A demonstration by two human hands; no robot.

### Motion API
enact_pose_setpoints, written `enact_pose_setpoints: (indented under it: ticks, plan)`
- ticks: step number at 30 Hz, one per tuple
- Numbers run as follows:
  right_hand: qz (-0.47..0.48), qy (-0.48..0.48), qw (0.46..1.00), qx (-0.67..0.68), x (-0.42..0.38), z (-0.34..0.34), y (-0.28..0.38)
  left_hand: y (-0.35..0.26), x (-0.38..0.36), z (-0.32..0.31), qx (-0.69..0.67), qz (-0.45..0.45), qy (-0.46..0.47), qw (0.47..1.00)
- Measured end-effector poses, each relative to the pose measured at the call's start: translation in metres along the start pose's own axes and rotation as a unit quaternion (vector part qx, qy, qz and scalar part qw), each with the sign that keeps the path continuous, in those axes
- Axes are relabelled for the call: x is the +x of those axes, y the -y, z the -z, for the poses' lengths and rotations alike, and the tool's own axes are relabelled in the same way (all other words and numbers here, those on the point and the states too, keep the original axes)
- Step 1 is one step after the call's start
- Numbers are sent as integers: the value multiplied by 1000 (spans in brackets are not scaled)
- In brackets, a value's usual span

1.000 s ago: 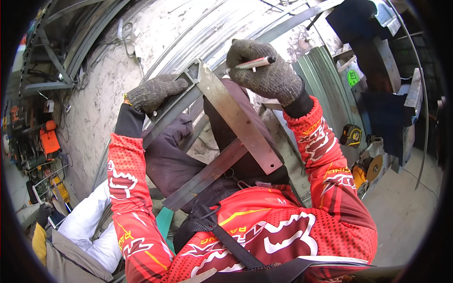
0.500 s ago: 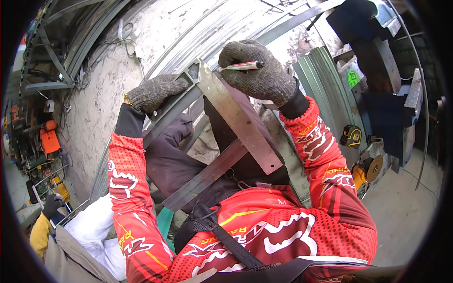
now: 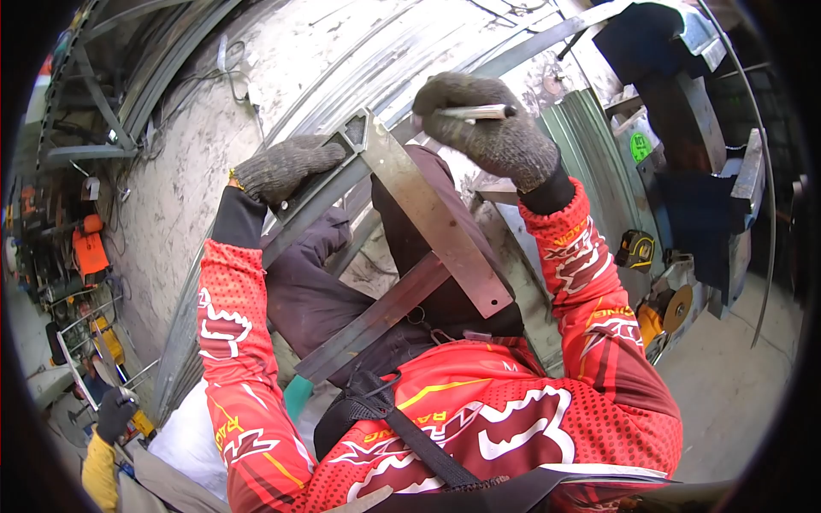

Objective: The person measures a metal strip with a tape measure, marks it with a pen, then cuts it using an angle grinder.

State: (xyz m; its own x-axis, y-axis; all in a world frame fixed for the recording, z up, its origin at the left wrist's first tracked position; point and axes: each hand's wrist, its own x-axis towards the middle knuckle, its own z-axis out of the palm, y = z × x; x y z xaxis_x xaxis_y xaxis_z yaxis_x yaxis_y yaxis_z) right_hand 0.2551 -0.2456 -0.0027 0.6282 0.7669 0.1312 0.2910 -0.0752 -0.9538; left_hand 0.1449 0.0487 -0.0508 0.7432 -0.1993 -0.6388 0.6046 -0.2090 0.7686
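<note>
Grey steel square point(image 3: 436, 214) steadied, pen point(image 3: 479, 112) raised

Near the top of the metalwork, the square's open-webbed head is touched by the gloved left hand point(image 3: 278, 171), which is laid along a steel bar point(image 3: 321, 195). The fingers of that hand are pressed together; the thumb is hidden, so whether the bar is tightly gripped cannot be told. The square's long blade is slanted down in front of the dark trousers point(image 3: 398, 227), its holed end nearest the red shirt point(image 3: 513, 402). Beneath the blade, a flat strip point(image 3: 376, 321) is crossed at an angle.

By the gloved right hand point(image 3: 500, 145), the pen is pinched between curled fingers, just beside the square's head and apart from the blade. Its writing end is blurred and cannot be made out.

Marking of the steel is judged to be the step in hand, since square and pen are held ready as a pair; no drawn line can be discerned. For that step, the square would need to be held firm against the bar, and the pen tip lowered to the chosen edge without the blade being nudged.
</note>
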Motion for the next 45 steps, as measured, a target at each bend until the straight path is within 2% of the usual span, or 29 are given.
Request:
enact_pose_setpoints:
  ticks: [1,3,6,7,8,9,10,11,12,13,14,15,16,18,19,21,23,24,25,26,28,29,30,31,32,37,39,41,45]
  plan:
    - [1,3,1000,0,0,0,-3,-6,-3,-2,-4,14,4,1000]
    - [126,-77,987,-67,-6,6,-10,-8,-5,-3,-15,30,7,999]
    - [126,-77,975,-164,-41,-2,6,-12,-6,-1,9,37,14,999]
    - [130,-91,965,-208,-54,-13,15,-7,-7,5,135,-78,27,987]
    - [65,-72,967,-235,-68,-25,26,-3,-8,10,257,-193,9,947]
    - [11,-67,975,-212,-82,-41,32,4,1,16,391,-330,3,859]
    - [-38,-58,968,-241,-95,-57,43,10,10,23,501,-458,-48,732]
    - [-89,-61,955,-276,-104,-71,48,6,9,23,481,-323,-9,815]
    - [-97,-57,949,-294,-109,-80,34,13,19,28,518,-385,-33,763]
    - [-114,-62,940,-315,-113,-85,18,2,14,22,573,-365,-35,733]
    - [-91,-92,942,-311,-114,-84,10,-2,20,24,535,-365,-32,761]
    - [-64,-121,942,-305,-114,-80,3,1,23,28,402,-307,-9,863]
    - [-62,-102,947,-297,-104,-76,-2,10,18,40,120,-180,15,976]
    - [-122,-57,951,-278,-109,-58,6,18,20,49,-176,-71,4,982]
    - [-128,-75,947,-284,-120,-50,1,3,12,39,-150,-61,-13,987]
    - [41,-220,948,-226,-142,-25,-13,-6,5,41,-156,-56,64,984]
    - [42,-306,915,-258,-161,5,-10,-34,-18,-11,-52,-17,-55,997]
    - [65,-347,877,-326,-171,18,2,-40,-16,-8,35,64,-26,997]
    - [1,-396,842,-366,-185,24,-13,-37,-29,-25,51,-15,-57,997]
    - [-17,-402,815,-417,-194,35,-19,-39,-34,-32,200,-64,-106,972]
    - [-75,-427,780,-452,-212,45,-40,-35,-35,-39,426,-179,-221,859]
    - [-100,-437,764,-464,-216,49,-55,-34,-35,-38,426,-180,-228,857]
    - [-95,-428,772,-460,-211,57,-59,-46,-36,-47,402,-141,-242,872]
    - [-199,-433,753,-453,-210,61,-62,-56,-36,-54,381,-116,-256,881]
    - [-303,-433,727,-438,-208,64,-67,-57,-33,-54,369,-164,-263,876]
    - [-226,-428,742,-464,-202,64,-85,-108,-9,-58,435,-172,-253,847]
    - [-342,-337,758,-441,-195,64,-67,-126,19,-61,474,-186,-243,826]
    - [-352,-339,756,-435,-189,55,-61,-137,43,-65,462,-175,-234,837]
    - [-355,-306,745,-474,-191,52,-78,-174,57,-84,549,-157,-249,782]
